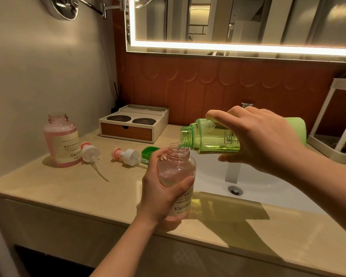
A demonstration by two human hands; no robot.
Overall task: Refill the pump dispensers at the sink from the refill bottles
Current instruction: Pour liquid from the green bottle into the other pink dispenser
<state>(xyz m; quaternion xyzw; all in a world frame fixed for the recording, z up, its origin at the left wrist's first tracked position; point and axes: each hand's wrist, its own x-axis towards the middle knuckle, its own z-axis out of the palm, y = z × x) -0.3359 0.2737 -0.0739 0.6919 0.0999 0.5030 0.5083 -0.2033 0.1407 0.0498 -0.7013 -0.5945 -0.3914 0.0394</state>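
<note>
2 pink dispenser btls (61, 140) (175, 170), 2 pump heads (90, 151) (128, 154), 1 green refill btl (208, 136), 1 green cap (148, 151). 1 sink (258, 182) w/ 1 drain (235, 190), 1 lit mirror (248, 21), 1 white rack (328, 116). Also 1 drawer box (126, 132) w/ 2 dark round discs (118, 118) (144, 121) on top; 2 hands (162, 188) (264, 136).

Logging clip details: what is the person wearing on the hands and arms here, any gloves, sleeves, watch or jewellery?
Nothing worn shows. The left hand and right hand are bare, without gloves, and no ring shows on the fingers in view. Neither wrist carries a watch or bracelet. The left forearm and right forearm are uncovered up to the frame's edge: no sleeve is visible.
</note>
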